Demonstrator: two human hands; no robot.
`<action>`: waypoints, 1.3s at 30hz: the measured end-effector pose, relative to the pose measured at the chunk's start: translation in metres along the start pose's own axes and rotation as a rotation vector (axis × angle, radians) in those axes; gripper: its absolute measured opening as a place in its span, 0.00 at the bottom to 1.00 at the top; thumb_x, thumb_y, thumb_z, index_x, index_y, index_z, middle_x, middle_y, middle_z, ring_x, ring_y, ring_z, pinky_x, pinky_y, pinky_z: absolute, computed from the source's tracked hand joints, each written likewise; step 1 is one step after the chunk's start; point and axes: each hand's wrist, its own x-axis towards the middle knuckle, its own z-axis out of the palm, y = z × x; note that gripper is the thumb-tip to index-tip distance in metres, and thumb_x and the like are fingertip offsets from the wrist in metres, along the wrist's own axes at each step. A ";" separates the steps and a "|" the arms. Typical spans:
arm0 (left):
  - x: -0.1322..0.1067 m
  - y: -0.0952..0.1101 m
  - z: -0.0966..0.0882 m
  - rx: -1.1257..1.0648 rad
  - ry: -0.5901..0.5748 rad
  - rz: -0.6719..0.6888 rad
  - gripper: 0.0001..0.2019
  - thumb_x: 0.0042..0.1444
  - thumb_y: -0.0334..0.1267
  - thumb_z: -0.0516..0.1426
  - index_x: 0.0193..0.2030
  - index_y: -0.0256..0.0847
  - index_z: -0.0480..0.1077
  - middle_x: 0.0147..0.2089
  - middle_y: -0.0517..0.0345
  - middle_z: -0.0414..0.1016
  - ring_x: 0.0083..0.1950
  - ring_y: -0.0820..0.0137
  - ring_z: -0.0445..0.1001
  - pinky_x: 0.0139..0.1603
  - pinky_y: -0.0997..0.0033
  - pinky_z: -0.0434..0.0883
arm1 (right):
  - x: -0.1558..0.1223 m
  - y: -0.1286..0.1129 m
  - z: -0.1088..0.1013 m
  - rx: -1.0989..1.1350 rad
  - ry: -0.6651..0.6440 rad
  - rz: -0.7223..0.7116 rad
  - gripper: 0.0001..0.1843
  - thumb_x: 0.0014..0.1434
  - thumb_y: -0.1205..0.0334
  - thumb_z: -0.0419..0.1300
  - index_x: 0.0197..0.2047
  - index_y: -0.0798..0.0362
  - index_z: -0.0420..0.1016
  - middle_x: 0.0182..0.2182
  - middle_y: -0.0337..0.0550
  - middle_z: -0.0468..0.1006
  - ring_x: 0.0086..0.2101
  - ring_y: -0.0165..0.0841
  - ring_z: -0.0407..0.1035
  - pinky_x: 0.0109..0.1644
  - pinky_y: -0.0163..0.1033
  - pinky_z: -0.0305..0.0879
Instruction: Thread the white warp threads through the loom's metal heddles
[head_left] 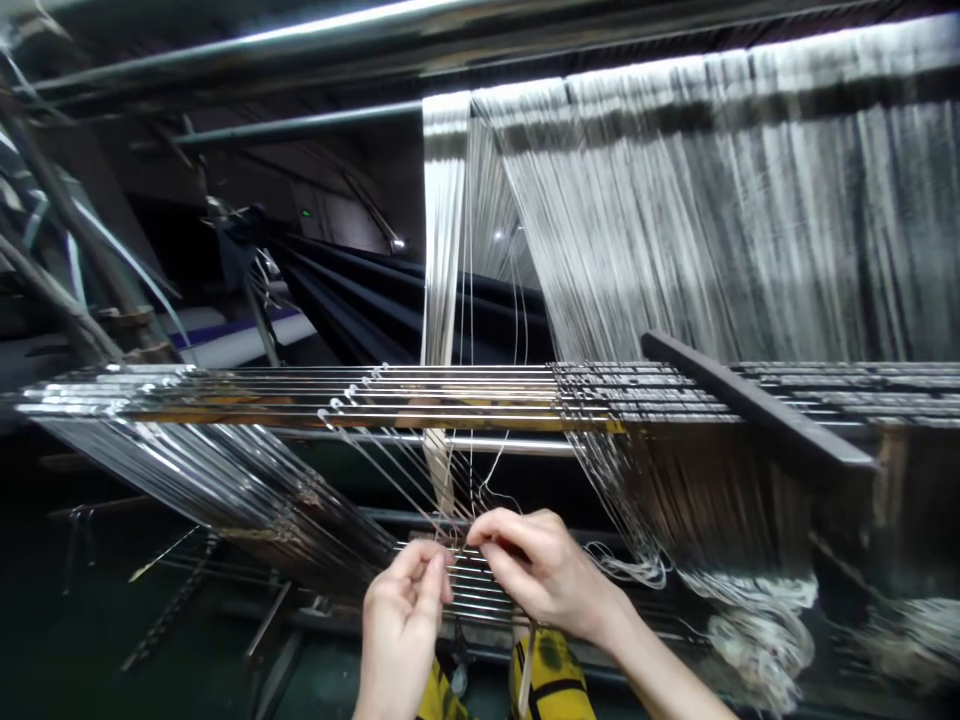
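Pinching in among fine white warp threads (487,490), the left hand (401,630) and the right hand (544,570) sit low and central in the view, just apart from each other and just above a set of thin steel rods (472,590). The left thumb and forefinger press together at their tips, though any thread between them is too fine to tell. The right fingers curl in beside them, and whether they are clamped on anything cannot be told.

The threads rise from the hands to a row of metal heddle bars (337,400) running across the loom. Farther off, a broad white warp sheet (712,220) hangs at the right, with a narrow warp band (442,200) to its left. A dark wooden beam (757,400) lies across the bars at the right. Slanted wires (210,480) fan out to the left, tangled white thread (757,640) hangs near on the right, and dark cloth (352,300) stretches away in the far distance. Yellow-and-black clothing (551,675) shows below the right hand.
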 end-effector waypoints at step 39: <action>-0.019 0.014 0.008 0.258 0.043 0.326 0.12 0.57 0.38 0.49 0.35 0.36 0.71 0.24 0.57 0.70 0.28 0.70 0.71 0.31 0.75 0.65 | 0.003 -0.010 -0.004 -0.059 -0.111 0.094 0.04 0.56 0.70 0.51 0.37 0.55 0.63 0.16 0.29 0.59 0.16 0.23 0.51 0.22 0.30 0.48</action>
